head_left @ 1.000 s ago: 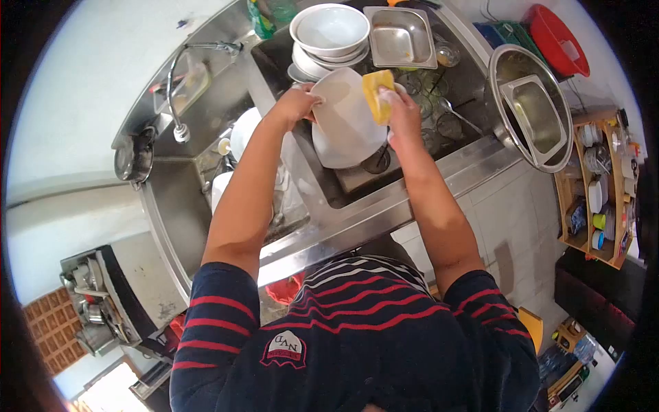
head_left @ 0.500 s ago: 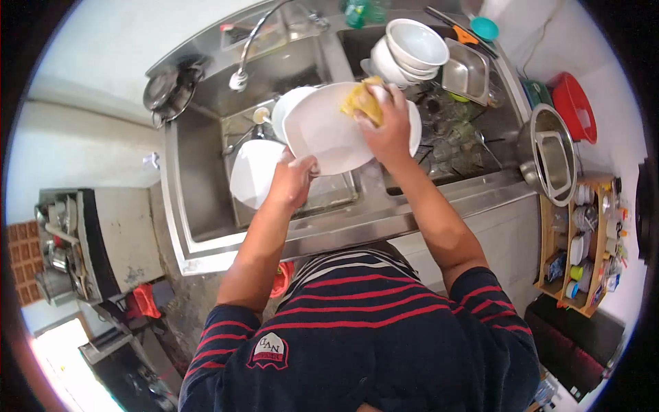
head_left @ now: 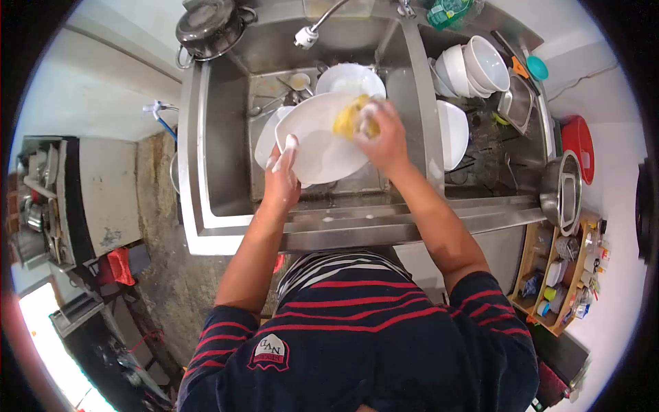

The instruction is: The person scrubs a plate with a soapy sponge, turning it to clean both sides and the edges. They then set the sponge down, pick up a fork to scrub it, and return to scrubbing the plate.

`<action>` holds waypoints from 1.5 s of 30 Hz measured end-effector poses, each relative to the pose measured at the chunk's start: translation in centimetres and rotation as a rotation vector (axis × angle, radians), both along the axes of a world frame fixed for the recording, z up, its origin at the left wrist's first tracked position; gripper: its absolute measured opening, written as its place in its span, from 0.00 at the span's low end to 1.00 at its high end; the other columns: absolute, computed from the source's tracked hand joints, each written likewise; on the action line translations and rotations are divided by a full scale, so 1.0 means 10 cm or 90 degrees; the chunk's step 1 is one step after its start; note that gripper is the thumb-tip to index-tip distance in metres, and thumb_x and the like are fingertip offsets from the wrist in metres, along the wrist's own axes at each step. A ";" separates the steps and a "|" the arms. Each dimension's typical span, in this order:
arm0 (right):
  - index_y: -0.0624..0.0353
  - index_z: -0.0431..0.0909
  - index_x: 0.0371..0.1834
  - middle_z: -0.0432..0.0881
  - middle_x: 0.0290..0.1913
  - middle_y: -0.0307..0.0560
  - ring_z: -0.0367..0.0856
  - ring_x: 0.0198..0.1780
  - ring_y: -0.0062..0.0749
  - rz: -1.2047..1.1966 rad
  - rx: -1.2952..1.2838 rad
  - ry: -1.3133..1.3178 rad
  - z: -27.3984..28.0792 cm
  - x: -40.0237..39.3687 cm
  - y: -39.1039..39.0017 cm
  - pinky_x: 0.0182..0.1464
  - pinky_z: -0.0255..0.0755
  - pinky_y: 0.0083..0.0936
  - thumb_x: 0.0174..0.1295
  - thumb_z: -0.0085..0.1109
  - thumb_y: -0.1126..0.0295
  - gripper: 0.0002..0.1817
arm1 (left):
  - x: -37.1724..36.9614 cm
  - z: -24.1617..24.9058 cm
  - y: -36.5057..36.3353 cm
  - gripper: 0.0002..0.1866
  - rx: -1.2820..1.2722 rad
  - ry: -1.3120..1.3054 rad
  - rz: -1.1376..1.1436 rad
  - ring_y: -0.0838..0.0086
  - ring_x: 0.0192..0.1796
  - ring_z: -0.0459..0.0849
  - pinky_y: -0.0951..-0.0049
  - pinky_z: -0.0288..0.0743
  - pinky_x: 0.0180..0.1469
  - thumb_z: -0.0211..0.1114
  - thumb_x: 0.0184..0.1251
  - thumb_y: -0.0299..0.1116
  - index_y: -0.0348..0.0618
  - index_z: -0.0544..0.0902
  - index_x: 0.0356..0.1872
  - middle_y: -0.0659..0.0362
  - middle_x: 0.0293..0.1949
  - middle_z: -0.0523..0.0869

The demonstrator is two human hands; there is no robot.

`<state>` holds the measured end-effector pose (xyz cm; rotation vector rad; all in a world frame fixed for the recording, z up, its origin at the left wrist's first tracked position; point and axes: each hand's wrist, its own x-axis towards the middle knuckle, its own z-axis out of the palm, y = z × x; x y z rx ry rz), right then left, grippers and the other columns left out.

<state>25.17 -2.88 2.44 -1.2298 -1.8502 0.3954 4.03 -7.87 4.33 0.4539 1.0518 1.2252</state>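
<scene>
A white square-cornered plate (head_left: 319, 147) is tilted over the left sink basin. My left hand (head_left: 282, 175) grips its near left edge, thumb on top, with suds on the fingers. My right hand (head_left: 383, 137) is closed round a yellow sponge (head_left: 351, 118), pressed on the plate's right side and slightly blurred. Below the held plate, another white plate (head_left: 266, 141) shows partly. Behind it lies a round white dish (head_left: 351, 79), partly covered. A small cup (head_left: 299, 82) and spoons rest on the basin floor.
A faucet (head_left: 307, 36) hangs over the left basin, with a dark pot (head_left: 209, 31) on its far left corner. The right basin holds stacked white bowls (head_left: 486, 63), a white plate (head_left: 453, 136) and a metal tray (head_left: 518, 103). A steel bowl (head_left: 551, 189) leans at the right edge.
The view has shifted, so the sinks appear farther right. The held plate sits a little nearer to me, and the sponge has moved slightly on it. Both hands keep their holds.
</scene>
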 end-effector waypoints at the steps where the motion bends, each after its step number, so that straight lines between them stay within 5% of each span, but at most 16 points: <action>1: 0.61 0.79 0.42 0.75 0.55 0.62 0.74 0.57 0.59 -0.119 -0.003 -0.012 -0.04 -0.06 0.09 0.59 0.71 0.44 0.47 0.67 0.70 0.18 | -0.01 -0.06 0.03 0.29 0.011 0.020 -0.033 0.67 0.56 0.78 0.64 0.73 0.57 0.59 0.72 0.48 0.40 0.67 0.66 0.55 0.55 0.77; 2: 0.62 0.77 0.38 0.76 0.50 0.62 0.74 0.54 0.59 -0.175 0.040 0.023 -0.10 -0.19 0.19 0.56 0.71 0.44 0.47 0.68 0.69 0.16 | -0.01 -0.11 0.07 0.31 0.025 0.042 -0.066 0.66 0.58 0.78 0.61 0.73 0.57 0.59 0.72 0.50 0.42 0.66 0.68 0.55 0.57 0.77; 6: 0.62 0.77 0.40 0.76 0.55 0.60 0.77 0.55 0.55 -0.113 0.066 0.110 -0.05 -0.72 0.38 0.56 0.72 0.40 0.45 0.71 0.69 0.19 | -0.04 -0.29 0.43 0.32 0.092 0.030 -0.053 0.64 0.58 0.78 0.62 0.74 0.58 0.56 0.73 0.54 0.40 0.66 0.67 0.52 0.56 0.77; 11: 0.63 0.78 0.38 0.76 0.58 0.59 0.76 0.59 0.54 0.145 0.049 0.063 -0.02 -0.71 0.19 0.61 0.69 0.41 0.42 0.75 0.68 0.20 | -0.20 -0.24 0.69 0.32 0.000 -0.055 -0.007 0.67 0.57 0.78 0.63 0.73 0.58 0.51 0.76 0.56 0.34 0.69 0.63 0.54 0.54 0.79; 18: 0.60 0.74 0.46 0.76 0.47 0.57 0.75 0.52 0.56 -0.228 0.059 0.070 -0.30 -0.39 0.57 0.56 0.69 0.45 0.46 0.69 0.73 0.22 | -0.12 -0.31 0.65 0.31 0.028 0.122 -0.089 0.69 0.54 0.77 0.68 0.71 0.58 0.50 0.76 0.55 0.36 0.71 0.63 0.54 0.52 0.81; 21: 0.61 0.73 0.48 0.75 0.47 0.58 0.74 0.53 0.57 -0.209 0.041 0.080 -0.35 -0.56 0.57 0.55 0.70 0.45 0.48 0.68 0.71 0.23 | 0.00 -0.29 0.60 0.29 0.132 0.259 -0.125 0.73 0.53 0.76 0.71 0.69 0.56 0.48 0.78 0.53 0.35 0.75 0.60 0.55 0.48 0.83; 24: 0.59 0.77 0.46 0.76 0.51 0.56 0.74 0.55 0.56 -0.029 0.118 0.086 -0.21 -0.78 0.39 0.56 0.70 0.44 0.47 0.68 0.64 0.22 | -0.06 -0.51 0.65 0.30 0.106 0.357 -0.097 0.71 0.48 0.78 0.71 0.73 0.52 0.44 0.79 0.54 0.34 0.75 0.58 0.53 0.47 0.83; 25: 0.58 0.79 0.45 0.77 0.52 0.56 0.74 0.56 0.55 0.061 0.127 0.067 -0.18 -0.82 0.34 0.56 0.70 0.43 0.46 0.69 0.63 0.22 | -0.14 -0.49 0.71 0.34 0.073 0.192 -0.066 0.64 0.57 0.78 0.62 0.74 0.58 0.44 0.76 0.59 0.35 0.70 0.63 0.50 0.55 0.79; 28: 0.57 0.81 0.43 0.77 0.53 0.54 0.74 0.57 0.54 0.268 0.084 0.041 -0.07 -0.80 0.23 0.56 0.70 0.43 0.43 0.69 0.63 0.22 | -0.27 -0.24 0.79 0.35 0.005 0.015 0.044 0.59 0.60 0.77 0.57 0.72 0.61 0.47 0.74 0.61 0.38 0.68 0.65 0.51 0.58 0.77; 33: 0.58 0.81 0.40 0.78 0.51 0.54 0.76 0.54 0.55 0.059 0.090 -0.044 -0.22 -0.37 0.44 0.55 0.71 0.44 0.41 0.69 0.65 0.20 | -0.27 -0.20 0.75 0.39 0.033 0.072 0.017 0.59 0.62 0.75 0.57 0.70 0.63 0.50 0.71 0.64 0.38 0.66 0.67 0.51 0.61 0.75; 35: 0.61 0.81 0.42 0.76 0.58 0.57 0.74 0.58 0.55 -0.222 0.116 0.005 -0.31 -0.29 0.56 0.59 0.70 0.41 0.44 0.70 0.68 0.20 | -0.21 -0.27 0.69 0.39 0.043 0.087 -0.039 0.61 0.61 0.76 0.59 0.70 0.62 0.50 0.71 0.64 0.38 0.67 0.67 0.52 0.60 0.76; 39: 0.60 0.82 0.43 0.75 0.60 0.57 0.74 0.58 0.56 -0.223 0.181 0.005 -0.24 -0.45 0.55 0.59 0.70 0.42 0.46 0.68 0.70 0.18 | -0.04 -0.24 0.62 0.36 0.080 0.150 -0.129 0.65 0.55 0.79 0.65 0.73 0.57 0.49 0.73 0.62 0.37 0.69 0.64 0.52 0.56 0.78; 41: 0.68 0.79 0.51 0.82 0.47 0.55 0.82 0.47 0.41 -0.132 0.176 -0.065 -0.14 -0.62 0.41 0.52 0.73 0.30 0.56 0.61 0.73 0.19 | -0.10 -0.36 0.66 0.35 0.050 0.213 -0.134 0.67 0.51 0.81 0.67 0.74 0.53 0.48 0.75 0.60 0.35 0.70 0.62 0.53 0.52 0.80; 42: 0.66 0.77 0.52 0.76 0.53 0.62 0.78 0.51 0.55 -0.067 0.231 -0.038 -0.16 -0.72 0.38 0.55 0.72 0.37 0.53 0.61 0.75 0.21 | -0.13 -0.39 0.70 0.34 0.062 0.222 -0.142 0.67 0.51 0.81 0.67 0.75 0.53 0.48 0.75 0.60 0.35 0.70 0.62 0.53 0.52 0.80; 45: 0.58 0.83 0.43 0.75 0.60 0.58 0.75 0.57 0.56 0.059 0.190 0.051 -0.20 -0.81 0.35 0.59 0.71 0.42 0.45 0.68 0.69 0.18 | -0.12 -0.37 0.67 0.34 0.068 0.168 -0.096 0.66 0.51 0.82 0.65 0.76 0.53 0.48 0.74 0.61 0.40 0.70 0.63 0.55 0.52 0.81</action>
